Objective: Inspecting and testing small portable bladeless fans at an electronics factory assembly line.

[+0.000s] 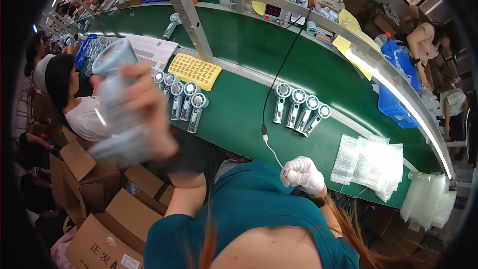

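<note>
The fan is up in the air over the bench's left end, blurred, its round head pointing to about 12 o'clock. Its long axis runs near upright, from 12 down to 6, where a pale smear hides the foot; what that is cannot be told. The fan lies at about 10 o'clock from the middle of the left hand, whose fingers are closed round its handle from the 3 o'clock side.

At 2 o'clock from that hand, five fans stand close in a slanting row on the green bench, with a yellow tray just behind.

The right hand, white-gloved, has its fingers pinched together on the end of a cable, which climbs away toward 11 o'clock. Four fans lie at 12 o'clock from this hand, heads mostly toward 12 and 1; bubble bags lie at 3. A carton sits at 7 o'clock from the left hand.
</note>
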Demonstrator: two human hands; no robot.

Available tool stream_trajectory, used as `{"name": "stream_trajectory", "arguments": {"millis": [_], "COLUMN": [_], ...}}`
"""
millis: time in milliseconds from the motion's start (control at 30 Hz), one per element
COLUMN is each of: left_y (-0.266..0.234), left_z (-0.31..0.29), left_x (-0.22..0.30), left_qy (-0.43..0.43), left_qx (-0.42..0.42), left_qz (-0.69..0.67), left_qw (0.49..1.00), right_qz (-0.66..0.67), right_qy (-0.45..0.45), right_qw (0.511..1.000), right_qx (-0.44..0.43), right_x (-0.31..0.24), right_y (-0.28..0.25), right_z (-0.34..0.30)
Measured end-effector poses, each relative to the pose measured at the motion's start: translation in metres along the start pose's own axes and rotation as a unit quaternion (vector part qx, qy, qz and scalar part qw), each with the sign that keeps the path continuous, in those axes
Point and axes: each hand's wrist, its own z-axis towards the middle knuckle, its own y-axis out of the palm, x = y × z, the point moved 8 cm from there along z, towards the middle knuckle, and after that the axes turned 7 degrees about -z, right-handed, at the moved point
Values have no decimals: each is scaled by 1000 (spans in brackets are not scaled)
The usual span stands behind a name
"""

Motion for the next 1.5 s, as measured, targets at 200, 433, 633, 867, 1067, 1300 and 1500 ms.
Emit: {"name": "stream_trajectory", "arguments": {"millis": [200, 433, 633, 867, 1067, 1300, 1500], "left_y": [70, 88, 32, -113, 59, -94, -223], "left_z": [-40, -58, -27, 151, -11, -158, -92], "left_x": [130, 148, 180, 109, -253, -268, -353], "left_qy": [341, 194, 178, 45, -269, -507, -500], "left_qx": [-325, -612, -624, -558, -421, -364, -226], "left_qz": [161, -52, -141, -374, -344, 30, 449], "left_qw": [867, 765, 748, 740, 795, 781, 706], "right_qz": [76, 114, 81, 47, 55, 34, 30], "right_qy": [23, -26, 14, -6, -68, -147, -146], "right_qw": [993, 992, 989, 979, 961, 902, 862], "right_qx": [89, 53, 125, 200, 261, 405, 484], "right_x": [21, 11, 14, 2, 2, -6, 3], "right_y": [-23, -19, -22, -43, -52, -47, -39], "right_z": [-5, 11, 21, -7, -17, -76, -92]}}
